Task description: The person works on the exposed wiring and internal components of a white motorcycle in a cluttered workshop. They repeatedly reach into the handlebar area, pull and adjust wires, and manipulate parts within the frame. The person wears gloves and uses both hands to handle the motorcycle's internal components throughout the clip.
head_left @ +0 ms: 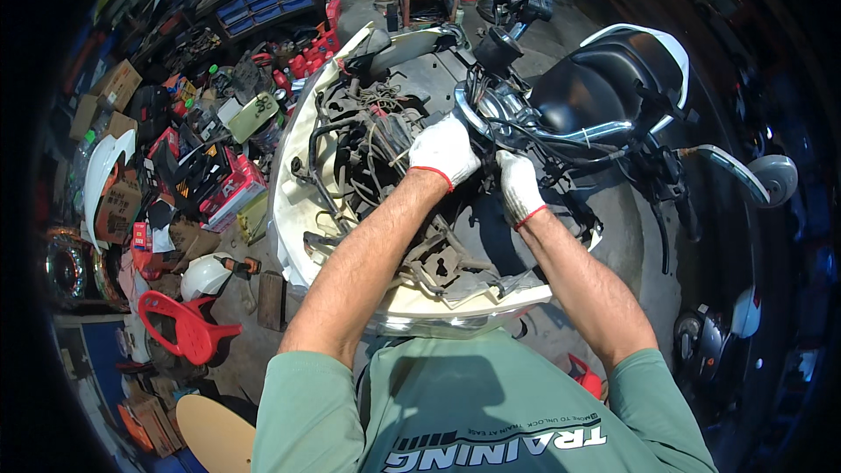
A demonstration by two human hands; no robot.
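Left hand (pixel 445 151): white-gloved, fingers bent beside the round chrome ring (pixel 463 103); whether it grips anything cannot be told.
Right hand (pixel 519 184): white-gloved, fingers curled in; whether it holds something is hidden.
Chrome ring: upper middle of the view, just beyond the left hand, on the motorcycle's front end.
Wires (pixel 372 153): a loose tangle left of the left hand, inside the cream body panel (pixel 293 210).
Handlebar (pixel 585 134): beyond the right hand, before a glossy black cover (pixel 583 83).
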